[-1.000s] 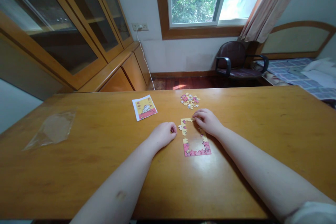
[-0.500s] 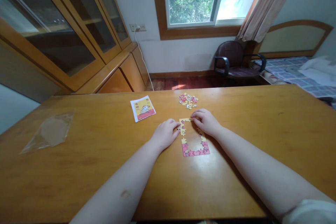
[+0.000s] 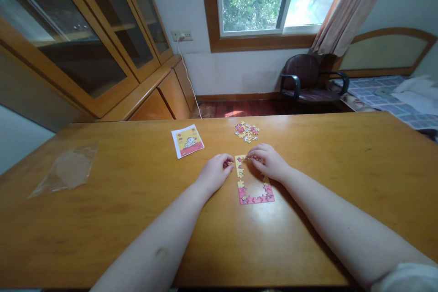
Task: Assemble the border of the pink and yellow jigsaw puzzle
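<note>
A jigsaw puzzle border (image 3: 256, 200) lies on the table, pink at the bottom and yellow higher up, with bare wood inside it. On its left side a small gap shows between the yellow pieces. My left hand (image 3: 216, 172) is just left of the border, thumb and fingertips closed on a small puzzle piece (image 3: 230, 163), mostly hidden. Over the border's upper right rests my right hand (image 3: 268, 160), its bent fingers touching the top edge, thumb apart from them; it covers part of the right side. Loose puzzle pieces (image 3: 247, 131) lie in a pile beyond.
A picture card (image 3: 187, 141) with a white animal on yellow and pink lies left of the pile. A clear plastic bag (image 3: 68, 171) is at the table's left. The wooden table (image 3: 335, 159) reaches towards a chair (image 3: 303, 77) and a glass-fronted cabinet (image 3: 143, 77).
My left hand has drawn a puzzle piece slightly away from the border's left edge, its fingers curling more. My right hand has shifted slightly left along the top edge.
</note>
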Action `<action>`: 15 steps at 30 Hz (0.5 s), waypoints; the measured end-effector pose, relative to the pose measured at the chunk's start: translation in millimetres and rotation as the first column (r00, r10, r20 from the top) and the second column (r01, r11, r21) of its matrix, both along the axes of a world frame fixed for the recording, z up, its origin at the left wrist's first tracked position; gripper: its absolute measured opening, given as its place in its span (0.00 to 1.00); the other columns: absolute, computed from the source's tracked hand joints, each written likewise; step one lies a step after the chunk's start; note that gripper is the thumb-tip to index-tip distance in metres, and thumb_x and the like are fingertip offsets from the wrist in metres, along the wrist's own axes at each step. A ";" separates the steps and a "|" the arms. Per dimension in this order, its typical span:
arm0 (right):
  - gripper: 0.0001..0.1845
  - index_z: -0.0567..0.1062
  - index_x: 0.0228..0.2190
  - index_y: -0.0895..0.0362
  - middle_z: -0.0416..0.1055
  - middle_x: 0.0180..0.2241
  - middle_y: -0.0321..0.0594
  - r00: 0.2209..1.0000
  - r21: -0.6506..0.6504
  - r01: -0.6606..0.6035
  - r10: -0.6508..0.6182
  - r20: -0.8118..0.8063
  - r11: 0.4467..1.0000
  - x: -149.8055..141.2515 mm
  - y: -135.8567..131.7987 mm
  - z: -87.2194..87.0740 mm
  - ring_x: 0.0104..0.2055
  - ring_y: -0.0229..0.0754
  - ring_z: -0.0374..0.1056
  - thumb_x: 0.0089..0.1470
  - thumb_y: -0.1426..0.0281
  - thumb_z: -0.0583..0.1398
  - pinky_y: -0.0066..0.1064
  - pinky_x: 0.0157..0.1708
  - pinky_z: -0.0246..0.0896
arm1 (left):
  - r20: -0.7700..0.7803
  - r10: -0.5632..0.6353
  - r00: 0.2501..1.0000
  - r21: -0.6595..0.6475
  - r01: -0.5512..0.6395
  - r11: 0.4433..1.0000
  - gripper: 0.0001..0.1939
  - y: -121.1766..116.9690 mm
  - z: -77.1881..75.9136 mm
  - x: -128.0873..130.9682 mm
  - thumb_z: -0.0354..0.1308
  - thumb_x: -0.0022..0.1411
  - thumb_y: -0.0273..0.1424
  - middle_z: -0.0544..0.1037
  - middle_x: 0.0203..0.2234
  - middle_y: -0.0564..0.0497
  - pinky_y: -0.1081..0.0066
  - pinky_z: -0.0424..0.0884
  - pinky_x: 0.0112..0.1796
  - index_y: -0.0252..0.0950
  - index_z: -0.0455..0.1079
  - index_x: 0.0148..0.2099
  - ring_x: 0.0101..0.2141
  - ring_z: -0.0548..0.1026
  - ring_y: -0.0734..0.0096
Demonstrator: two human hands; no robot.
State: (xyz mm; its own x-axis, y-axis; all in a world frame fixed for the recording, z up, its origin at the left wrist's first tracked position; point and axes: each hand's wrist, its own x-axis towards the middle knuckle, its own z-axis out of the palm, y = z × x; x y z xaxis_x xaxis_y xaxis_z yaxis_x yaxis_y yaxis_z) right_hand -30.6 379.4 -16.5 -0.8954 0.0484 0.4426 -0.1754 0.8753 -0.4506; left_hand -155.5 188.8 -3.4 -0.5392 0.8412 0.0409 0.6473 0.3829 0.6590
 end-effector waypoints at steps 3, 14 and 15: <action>0.11 0.76 0.38 0.53 0.76 0.37 0.42 0.991 0.057 -0.134 0.134 0.008 0.989 3.8 -9.0 8.4 0.39 0.43 0.68 0.56 0.72 0.55 0.38 0.43 0.61 | 0.105 -0.009 0.994 0.097 -0.001 0.995 0.04 0.9 -0.6 4.9 0.56 0.56 0.28 0.74 0.29 0.54 0.73 0.70 0.34 0.37 0.66 0.36 0.30 0.72 0.73; 0.11 0.77 0.41 0.51 0.76 0.38 0.42 0.968 0.160 -0.243 0.250 -0.021 0.957 6.1 -20.4 4.0 0.39 0.41 0.69 0.59 0.69 0.56 0.34 0.41 0.62 | 0.358 -0.149 0.922 0.202 0.079 0.976 0.04 3.8 -8.7 9.6 0.56 0.55 0.26 0.73 0.27 0.54 0.75 0.70 0.32 0.36 0.65 0.34 0.28 0.72 0.76; 0.11 0.77 0.40 0.52 0.76 0.38 0.42 0.971 0.157 -0.231 0.237 -0.024 0.960 5.9 -19.7 2.8 0.38 0.41 0.69 0.59 0.69 0.56 0.34 0.41 0.62 | 0.367 -0.141 0.919 0.209 0.066 0.976 0.04 3.9 -8.5 9.5 0.57 0.55 0.26 0.73 0.28 0.54 0.75 0.70 0.32 0.36 0.64 0.35 0.28 0.72 0.76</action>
